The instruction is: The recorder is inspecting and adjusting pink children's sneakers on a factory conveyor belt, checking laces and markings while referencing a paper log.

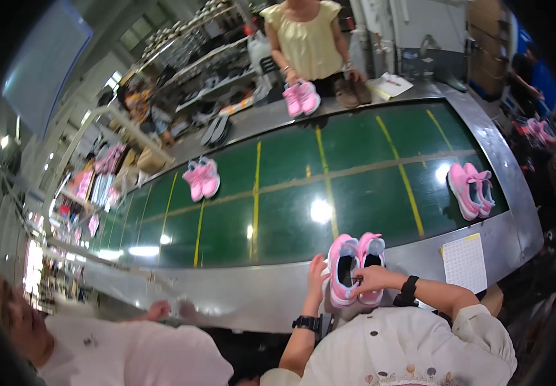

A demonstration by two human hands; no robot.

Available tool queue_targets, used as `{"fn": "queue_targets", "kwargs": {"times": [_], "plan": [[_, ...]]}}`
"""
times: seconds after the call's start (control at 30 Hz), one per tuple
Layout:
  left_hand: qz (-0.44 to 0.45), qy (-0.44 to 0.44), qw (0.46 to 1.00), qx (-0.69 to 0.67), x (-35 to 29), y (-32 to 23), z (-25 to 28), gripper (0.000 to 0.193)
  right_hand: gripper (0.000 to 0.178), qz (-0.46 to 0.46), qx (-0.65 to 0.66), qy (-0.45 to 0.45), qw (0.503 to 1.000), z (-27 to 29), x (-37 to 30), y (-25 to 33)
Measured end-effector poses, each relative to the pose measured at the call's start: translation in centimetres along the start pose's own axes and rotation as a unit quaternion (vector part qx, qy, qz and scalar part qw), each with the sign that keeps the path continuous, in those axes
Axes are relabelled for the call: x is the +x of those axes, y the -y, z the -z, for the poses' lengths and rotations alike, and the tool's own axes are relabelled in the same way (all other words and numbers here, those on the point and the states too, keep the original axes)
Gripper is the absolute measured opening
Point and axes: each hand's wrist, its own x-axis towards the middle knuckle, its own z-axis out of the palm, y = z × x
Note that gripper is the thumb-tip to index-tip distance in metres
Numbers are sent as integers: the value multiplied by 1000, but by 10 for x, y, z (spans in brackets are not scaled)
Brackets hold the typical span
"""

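A pair of pink shoes with white soles stands on the metal edge in front of me, toes away: a left shoe and a right shoe. My left hand is beside the left shoe's outer side, fingers stretched out, the thumb side against or close to it. My right hand reaches across the right shoe. Its fingers are pinched together at the left shoe's opening, with a small dark thing at the tips that I cannot make out. Both wrists wear black bands.
Pink shoe pairs stand on the green belt at right and left. A printed sheet lies on the metal edge to my right. Opposite, a person holds pink shoes beside brown shoes. A co-worker is close at left.
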Motion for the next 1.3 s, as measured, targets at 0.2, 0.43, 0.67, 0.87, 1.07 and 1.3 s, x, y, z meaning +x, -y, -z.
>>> {"fn": "queue_targets", "kwargs": {"times": [0.2, 0.43, 0.67, 0.87, 1.07, 1.3], "plan": [[67, -57, 996, -21, 15, 22, -3, 41, 49, -16, 547, -148, 824, 97, 6, -2], [32, 4, 978, 206, 8, 119, -22, 32, 36, -135, 803, -213, 539, 205, 76, -33], [84, 29, 954, 288, 1, 134, -22, 26, 48, -201, 863, -308, 346, 296, 209, -109], [153, 43, 920, 357, -3, 107, -35, 26, 16, 110, 785, -293, 535, 366, 262, -121], [138, 82, 898, 410, 0, 106, -36, 30, 34, -40, 334, -390, 857, 300, 141, -144], [70, 101, 890, 439, 13, 112, -25, 29, 46, -285, -126, -494, 812, 237, -85, -262]]}}
